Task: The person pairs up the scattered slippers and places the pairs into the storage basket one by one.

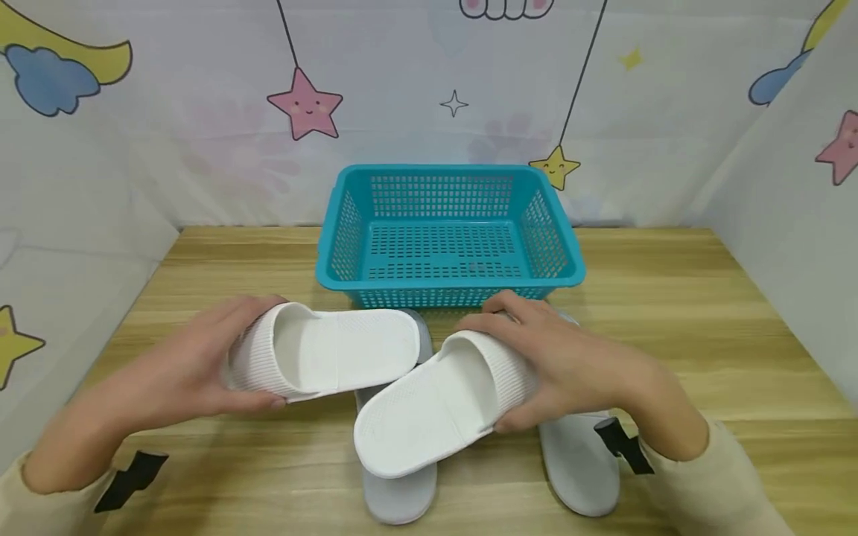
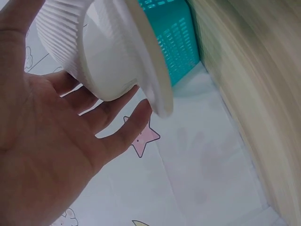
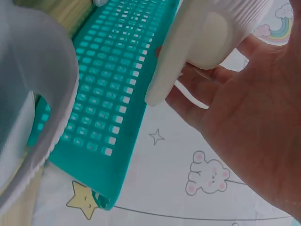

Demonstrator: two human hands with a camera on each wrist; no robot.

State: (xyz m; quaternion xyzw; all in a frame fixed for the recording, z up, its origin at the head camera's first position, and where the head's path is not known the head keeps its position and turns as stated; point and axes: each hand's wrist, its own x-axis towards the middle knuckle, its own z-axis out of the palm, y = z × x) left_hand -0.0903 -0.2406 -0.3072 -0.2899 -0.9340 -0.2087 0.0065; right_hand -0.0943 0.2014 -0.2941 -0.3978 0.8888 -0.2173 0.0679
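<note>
My left hand (image 1: 214, 365) grips a white slide slipper (image 1: 362, 346) round its ribbed strap, with the sole's heel end pointing right. A matching white slipper (image 1: 422, 424) is in my right hand (image 1: 543, 357), held by the strap with its heel end toward the lower left. Both are raised over the table in front of the basket. In the left wrist view the fingers (image 2: 110, 113) curl under the slipper's strap side. Below them lie grey slippers (image 1: 401, 495), partly hidden by the white pair; another grey slipper (image 1: 582, 461) shows under my right forearm.
A turquoise perforated basket (image 1: 449, 285) stands at the back of the wooden table (image 1: 670, 335), with nothing inside it. White cloth walls (image 1: 415, 45) with printed stars and clouds enclose the back and sides.
</note>
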